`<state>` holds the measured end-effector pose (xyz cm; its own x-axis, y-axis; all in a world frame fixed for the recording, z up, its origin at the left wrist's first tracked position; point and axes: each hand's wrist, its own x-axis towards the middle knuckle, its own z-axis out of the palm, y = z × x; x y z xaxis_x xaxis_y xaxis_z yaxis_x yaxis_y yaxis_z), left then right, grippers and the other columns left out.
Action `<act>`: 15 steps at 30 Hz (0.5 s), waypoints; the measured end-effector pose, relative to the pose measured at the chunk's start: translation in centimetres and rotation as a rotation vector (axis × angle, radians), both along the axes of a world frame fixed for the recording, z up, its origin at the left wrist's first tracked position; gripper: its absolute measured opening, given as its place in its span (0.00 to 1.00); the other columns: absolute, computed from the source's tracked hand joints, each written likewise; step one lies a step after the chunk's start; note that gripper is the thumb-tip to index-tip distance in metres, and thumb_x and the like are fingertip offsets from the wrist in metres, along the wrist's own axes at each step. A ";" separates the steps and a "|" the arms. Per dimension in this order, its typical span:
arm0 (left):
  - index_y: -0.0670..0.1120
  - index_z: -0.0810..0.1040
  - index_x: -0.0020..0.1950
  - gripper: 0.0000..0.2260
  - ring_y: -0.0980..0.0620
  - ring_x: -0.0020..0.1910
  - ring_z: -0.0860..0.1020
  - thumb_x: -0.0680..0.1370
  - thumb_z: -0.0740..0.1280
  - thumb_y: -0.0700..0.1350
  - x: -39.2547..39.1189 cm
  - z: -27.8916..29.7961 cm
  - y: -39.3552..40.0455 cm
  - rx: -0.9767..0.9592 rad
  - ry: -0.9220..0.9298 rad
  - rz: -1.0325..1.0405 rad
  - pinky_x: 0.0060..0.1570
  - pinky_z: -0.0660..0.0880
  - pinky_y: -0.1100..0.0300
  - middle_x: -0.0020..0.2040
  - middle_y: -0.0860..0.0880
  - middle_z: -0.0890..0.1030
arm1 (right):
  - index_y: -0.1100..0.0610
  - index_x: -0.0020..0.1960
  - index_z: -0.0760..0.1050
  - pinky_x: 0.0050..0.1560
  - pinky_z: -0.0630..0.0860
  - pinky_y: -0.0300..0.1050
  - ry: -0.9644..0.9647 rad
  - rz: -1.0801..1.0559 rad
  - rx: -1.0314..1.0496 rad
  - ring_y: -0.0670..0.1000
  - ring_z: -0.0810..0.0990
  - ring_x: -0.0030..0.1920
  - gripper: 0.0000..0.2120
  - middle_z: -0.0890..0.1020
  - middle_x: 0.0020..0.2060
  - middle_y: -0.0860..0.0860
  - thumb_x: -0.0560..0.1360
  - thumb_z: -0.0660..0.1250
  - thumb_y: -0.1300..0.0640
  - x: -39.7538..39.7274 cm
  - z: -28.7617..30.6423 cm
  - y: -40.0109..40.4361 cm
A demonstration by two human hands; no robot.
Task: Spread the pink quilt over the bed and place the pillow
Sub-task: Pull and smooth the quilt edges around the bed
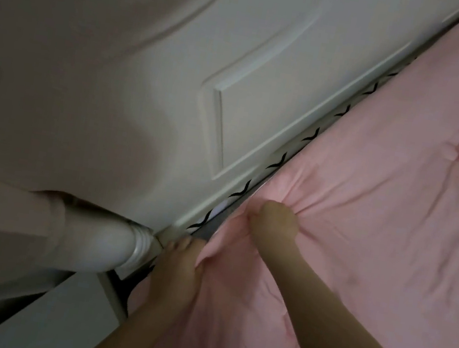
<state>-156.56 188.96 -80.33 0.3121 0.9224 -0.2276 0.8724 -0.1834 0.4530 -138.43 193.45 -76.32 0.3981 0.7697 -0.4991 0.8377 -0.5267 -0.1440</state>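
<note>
While we squared the quilt's corner

Our left hand [183, 259] and right hand [274, 221] gripped the pink quilt [383, 198] by the headboard [180, 60]; the pillow probably came next.

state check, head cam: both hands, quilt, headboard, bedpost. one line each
left hand: grips the quilt edge by the headboard
right hand: bunches quilt fabric in a fist
pink quilt: spread on bed, puckered at both hands
headboard: upright, uncovered
bedpost: bare
</note>
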 end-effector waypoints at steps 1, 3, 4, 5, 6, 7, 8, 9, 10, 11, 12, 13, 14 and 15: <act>0.47 0.74 0.50 0.06 0.45 0.52 0.74 0.75 0.60 0.42 0.4 0.3 0.0 0.010 -0.002 -0.007 0.41 0.68 0.55 0.50 0.48 0.76 | 0.61 0.57 0.75 0.53 0.73 0.47 0.002 0.008 0.013 0.58 0.77 0.57 0.12 0.79 0.55 0.58 0.78 0.56 0.63 0.0 0.0 0.0; 0.49 0.73 0.52 0.09 0.47 0.51 0.74 0.75 0.59 0.39 1.1 1.5 0.3 0.007 -0.051 0.006 0.41 0.70 0.55 0.50 0.50 0.76 | 0.61 0.57 0.76 0.53 0.73 0.48 0.045 -0.025 0.103 0.60 0.77 0.56 0.14 0.78 0.55 0.59 0.77 0.55 0.67 0.3 0.0 -0.3; 0.51 0.72 0.52 0.11 0.47 0.49 0.75 0.74 0.59 0.38 1.4 2.4 0.6 0.026 -0.106 0.007 0.41 0.72 0.53 0.50 0.50 0.77 | 0.58 0.57 0.77 0.52 0.72 0.48 0.094 -0.061 0.169 0.60 0.77 0.55 0.15 0.79 0.53 0.59 0.77 0.55 0.65 0.7 0.1 -0.8; 0.52 0.71 0.51 0.13 0.45 0.48 0.76 0.71 0.59 0.37 1.7 3.2 0.8 0.064 -0.169 -0.007 0.40 0.74 0.52 0.49 0.49 0.77 | 0.55 0.56 0.80 0.50 0.72 0.48 0.150 -0.111 0.240 0.61 0.77 0.52 0.15 0.81 0.50 0.59 0.77 0.56 0.64 1.2 0.2 -1.4; 0.54 0.70 0.51 0.16 0.44 0.46 0.77 0.68 0.59 0.37 1.8 4.0 1.0 0.089 -0.219 -0.017 0.39 0.75 0.51 0.48 0.48 0.78 | 0.55 0.49 0.82 0.47 0.71 0.47 0.206 -0.172 0.313 0.61 0.78 0.47 0.14 0.82 0.44 0.59 0.77 0.58 0.62 1.8 0.1 -2.0; 0.54 0.69 0.51 0.18 0.44 0.46 0.78 0.65 0.58 0.37 1.6 4.9 1.3 0.108 -0.254 -0.018 0.39 0.76 0.51 0.48 0.47 0.79 | 0.57 0.39 0.81 0.42 0.69 0.47 0.252 -0.238 0.391 0.60 0.76 0.41 0.13 0.80 0.35 0.59 0.76 0.60 0.61 2.1 0.4 -2.4; 0.54 0.68 0.51 0.19 0.44 0.46 0.78 0.64 0.58 0.37 1.3 5.6 1.4 0.124 -0.275 -0.013 0.39 0.76 0.53 0.48 0.48 0.79 | 0.57 0.29 0.73 0.38 0.65 0.46 0.290 -0.307 0.453 0.58 0.73 0.35 0.16 0.75 0.27 0.56 0.76 0.61 0.60 2.2 0.9 -2.6; 0.55 0.69 0.51 0.20 0.45 0.46 0.78 0.63 0.58 0.37 1.0 6.4 1.7 0.159 -0.284 -0.022 0.39 0.75 0.54 0.48 0.48 0.78 | 0.56 0.25 0.64 0.35 0.60 0.46 0.304 -0.357 0.509 0.57 0.69 0.32 0.20 0.69 0.23 0.53 0.75 0.63 0.59 2.0 1.7 -2.4; 0.54 0.69 0.51 0.20 0.46 0.46 0.77 0.62 0.58 0.37 0.7 7.3 1.8 0.222 -0.266 -0.050 0.39 0.74 0.56 0.49 0.50 0.76 | 0.56 0.25 0.60 0.35 0.58 0.47 0.316 -0.384 0.561 0.56 0.67 0.31 0.22 0.67 0.22 0.53 0.76 0.63 0.58 1.6 2.7 -2.0; 0.53 0.69 0.51 0.20 0.48 0.46 0.75 0.61 0.58 0.38 0.4 8.0 1.7 0.314 -0.224 -0.096 0.40 0.71 0.58 0.50 0.52 0.74 | 0.56 0.26 0.60 0.35 0.58 0.49 0.321 -0.387 0.615 0.55 0.67 0.31 0.22 0.68 0.22 0.54 0.76 0.63 0.57 1.0 3.6 -1.3; 0.51 0.69 0.52 0.20 0.50 0.46 0.73 0.62 0.56 0.39 0.0 8.7 1.5 0.425 -0.186 -0.149 0.43 0.69 0.56 0.51 0.52 0.72 | 0.57 0.26 0.61 0.36 0.60 0.49 0.319 -0.375 0.668 0.56 0.68 0.31 0.22 0.70 0.23 0.58 0.77 0.62 0.56 0.3 4.8 -0.7; 0.49 0.70 0.53 0.20 0.50 0.46 0.72 0.62 0.56 0.40 -0.2 9.3 1.4 0.530 -0.169 -0.188 0.45 0.67 0.55 0.52 0.51 0.71 | 0.57 0.26 0.61 0.36 0.62 0.49 0.316 -0.349 0.737 0.57 0.68 0.30 0.23 0.73 0.25 0.61 0.77 0.62 0.55 -0.4 6.0 -0.1; 0.48 0.70 0.53 0.19 0.50 0.47 0.71 0.63 0.56 0.39 -0.6 10.0 1.2 0.621 -0.165 -0.188 0.45 0.67 0.56 0.53 0.50 0.72 | 0.57 0.25 0.60 0.35 0.62 0.49 0.309 -0.306 0.817 0.58 0.68 0.29 0.23 0.74 0.26 0.63 0.77 0.61 0.54 -1.1 7.1 0.5; 0.47 0.71 0.53 0.18 0.50 0.47 0.72 0.64 0.56 0.38 -0.7 10.6 1.2 0.698 -0.173 -0.163 0.44 0.67 0.56 0.53 0.49 0.74 | 0.56 0.25 0.59 0.33 0.63 0.49 0.297 -0.259 0.898 0.59 0.68 0.28 0.23 0.75 0.25 0.64 0.76 0.60 0.53 -1.4 8.0 1.0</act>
